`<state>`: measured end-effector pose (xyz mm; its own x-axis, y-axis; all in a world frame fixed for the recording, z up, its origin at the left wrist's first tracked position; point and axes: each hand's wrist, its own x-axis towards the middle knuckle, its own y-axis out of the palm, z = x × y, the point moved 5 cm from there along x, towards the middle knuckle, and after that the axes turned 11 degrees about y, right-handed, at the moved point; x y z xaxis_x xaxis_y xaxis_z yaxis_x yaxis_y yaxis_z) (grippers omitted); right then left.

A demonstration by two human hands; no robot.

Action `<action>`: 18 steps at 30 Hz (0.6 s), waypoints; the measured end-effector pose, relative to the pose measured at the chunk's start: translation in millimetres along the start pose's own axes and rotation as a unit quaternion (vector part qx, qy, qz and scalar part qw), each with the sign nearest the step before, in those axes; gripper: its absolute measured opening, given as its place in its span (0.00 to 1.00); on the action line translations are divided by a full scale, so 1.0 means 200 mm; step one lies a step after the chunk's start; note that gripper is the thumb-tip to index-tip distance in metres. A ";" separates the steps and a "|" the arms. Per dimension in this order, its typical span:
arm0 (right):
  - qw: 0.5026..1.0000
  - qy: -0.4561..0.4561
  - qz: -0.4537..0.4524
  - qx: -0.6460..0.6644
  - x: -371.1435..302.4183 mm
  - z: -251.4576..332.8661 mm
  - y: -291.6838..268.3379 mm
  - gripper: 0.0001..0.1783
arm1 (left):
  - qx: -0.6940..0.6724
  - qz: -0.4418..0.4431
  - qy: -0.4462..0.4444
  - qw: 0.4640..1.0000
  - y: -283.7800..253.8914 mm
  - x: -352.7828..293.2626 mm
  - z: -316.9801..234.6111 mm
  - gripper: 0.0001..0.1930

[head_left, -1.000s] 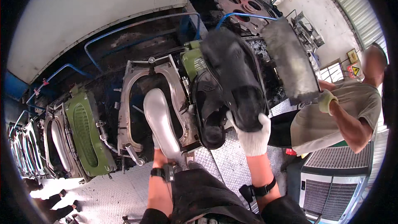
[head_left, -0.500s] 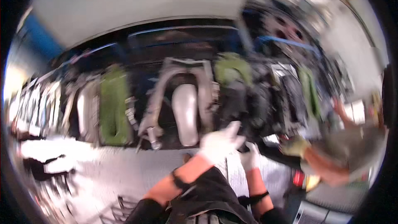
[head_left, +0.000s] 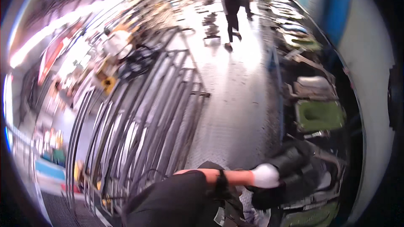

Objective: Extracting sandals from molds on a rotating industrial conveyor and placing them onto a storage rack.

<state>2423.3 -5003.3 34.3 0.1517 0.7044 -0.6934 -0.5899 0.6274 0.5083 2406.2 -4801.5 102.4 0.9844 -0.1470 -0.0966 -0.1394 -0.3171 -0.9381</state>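
Grey checkered metal floor (head_left: pixel 240 113) runs up the middle of the frame, with a tilted metal rack (head_left: pixel 139 122) at left and green moulds (head_left: pixel 317 115) at right. At lower right, one white-gloved hand (head_left: pixel 265 175) grips a black rubber boot (head_left: pixel 294 172), dark, glossy and blurred, lying just right of the glove. Which hand it is cannot be told.
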 end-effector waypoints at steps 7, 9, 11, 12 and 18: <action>0.972 0.059 0.112 -0.200 0.27 0.07 0.20 0.26 | 0.006 -0.592 -0.537 0.601 -0.82 -1.85 -0.07 0.39; 0.973 0.064 0.122 -0.184 0.29 0.09 0.33 0.24 | 0.101 -0.624 -0.573 0.521 -0.87 -2.28 -0.13 0.35; 0.967 0.073 0.167 -0.180 0.28 0.10 0.43 0.29 | 0.192 -0.635 -0.584 0.468 -0.87 -2.73 -0.15 0.27; 0.963 0.068 0.169 -0.201 0.33 0.09 0.43 0.30 | 0.039 -0.592 -0.723 0.355 -0.82 -2.96 -0.11 0.19; 0.932 0.003 0.208 -0.296 0.28 0.14 0.70 0.28 | 0.368 -0.143 -0.648 0.651 -0.56 -3.93 -0.24 0.19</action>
<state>2371.8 -4866.9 81.5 -0.1911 0.8431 -0.5026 -0.9316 0.0055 0.3634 1642.1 -4695.0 299.6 0.2879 0.8854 0.3650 -0.3112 0.4469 -0.8387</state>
